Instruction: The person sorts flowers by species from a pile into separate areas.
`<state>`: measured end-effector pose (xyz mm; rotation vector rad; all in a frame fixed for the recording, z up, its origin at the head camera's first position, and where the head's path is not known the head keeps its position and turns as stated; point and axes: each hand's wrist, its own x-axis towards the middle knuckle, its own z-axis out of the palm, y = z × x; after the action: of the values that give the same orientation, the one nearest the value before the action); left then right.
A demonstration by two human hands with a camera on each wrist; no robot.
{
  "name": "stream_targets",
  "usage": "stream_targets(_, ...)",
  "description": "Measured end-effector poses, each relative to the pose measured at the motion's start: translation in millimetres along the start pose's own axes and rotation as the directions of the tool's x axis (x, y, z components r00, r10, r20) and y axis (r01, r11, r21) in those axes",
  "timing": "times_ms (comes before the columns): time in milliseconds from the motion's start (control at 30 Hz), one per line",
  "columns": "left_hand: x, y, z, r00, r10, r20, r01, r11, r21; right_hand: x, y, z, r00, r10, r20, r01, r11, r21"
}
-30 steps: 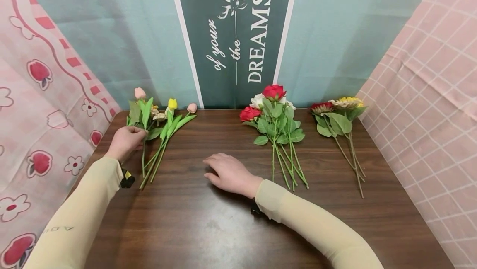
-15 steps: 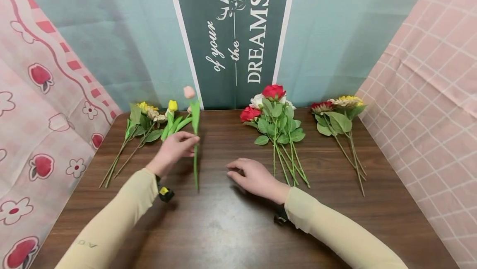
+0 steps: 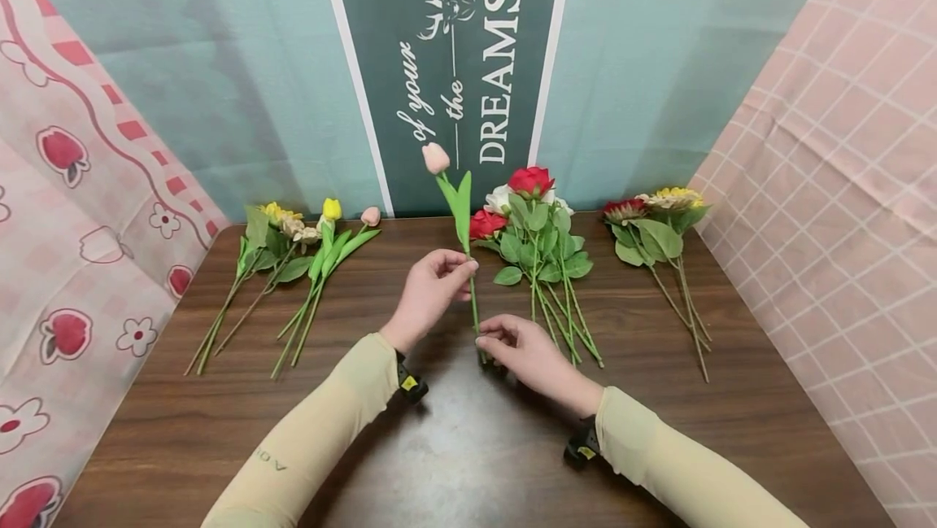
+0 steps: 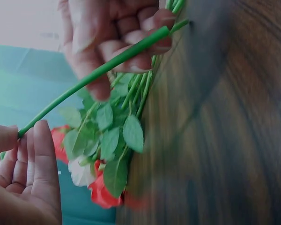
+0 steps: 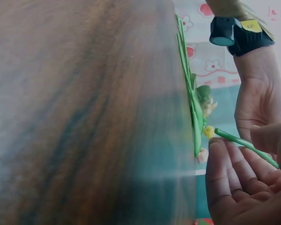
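A pink tulip (image 3: 436, 159) with a long green stem (image 3: 472, 292) stands nearly upright over the middle of the wooden table (image 3: 454, 447). My left hand (image 3: 468, 272) pinches the stem midway, below the leaf. Lower down, my right hand (image 3: 486, 342) pinches the stem's bottom end just above the table. In the left wrist view the stem (image 4: 107, 65) runs from my left hand's fingers (image 4: 37, 154) up to the right hand (image 4: 126, 35). The right wrist view shows the stem (image 5: 243, 143) between my right hand's thumb and fingers (image 5: 229, 173).
A bunch of red and white roses (image 3: 538, 243) lies right beside the hands. Sunflowers (image 3: 659, 223) lie at the back right. Yellow and pink tulips (image 3: 329, 251) and more sunflowers (image 3: 267, 239) lie at the back left. Cloth backdrops close three sides.
My left hand lifted the pink tulip out of the left pile and carried it right to the table's middle. My right hand moved over and took hold of the stem's lower end.
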<state>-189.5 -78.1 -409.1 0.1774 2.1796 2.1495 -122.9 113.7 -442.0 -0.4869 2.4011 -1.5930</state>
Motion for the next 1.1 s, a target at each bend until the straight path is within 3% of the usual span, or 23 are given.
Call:
stream_targets(233, -6.1, -3.7, 14.0, 0.999, 0.014, 0.04, -0.014, 1.0, -0.009, -2.8, 4.2, -0.7, 0.997, 0.054, -0.05, -0.049, 0.995, 0.088)
stream_targets(500, -10.7, -10.6, 12.3, 0.997, -0.03, 0.077, 0.03, 1.0, 0.01, -3.3, 8.6, 5.1, 0.998, 0.053, -0.033, -0.05, 0.994, 0.099)
stream_targets(600, -8.5, -10.1, 5.4, 0.996, -0.042, 0.082, 0.037, 0.998, 0.06, -3.2, 7.2, 5.1, 0.999, 0.048, -0.002, -0.047, 0.997, 0.064)
stream_targets(700, -4.5, -9.5, -9.7, 0.994, -0.063, 0.09, 0.049, 0.987, 0.15, -2.7, 4.8, 1.6, 1.0, -0.021, -0.018, 0.019, 0.993, -0.12)
stream_targets(767, -0.3, -11.1, -24.5, 0.992, -0.089, 0.093, 0.066, 0.972, 0.227, -2.2, 3.1, -2.2, 0.995, -0.094, -0.033, 0.082, 0.958, -0.276)
stream_targets(833, 4.2, -14.7, -41.6, 0.989, -0.116, 0.09, 0.083, 0.949, 0.304, -1.2, 2.1, -6.8, 0.983, -0.177, -0.039, 0.142, 0.887, -0.439)
stream_targets(900, 7.5, -18.2, -58.3, 0.986, -0.15, 0.069, 0.113, 0.92, 0.376, 0.2, 1.4, -11.0, 0.972, -0.234, -0.012, 0.191, 0.821, -0.538)
stream_targets(1000, 11.0, -23.3, -78.0, 0.978, -0.204, 0.034, 0.168, 0.878, 0.449, 2.9, 0.5, -14.4, 0.958, -0.283, 0.041, 0.247, 0.749, -0.615)
stream_targets(1100, 11.2, -26.6, -88.9, 0.969, -0.246, 0.016, 0.207, 0.848, 0.488, 4.9, 0.9, -13.8, 0.952, -0.297, 0.074, 0.275, 0.725, -0.631)
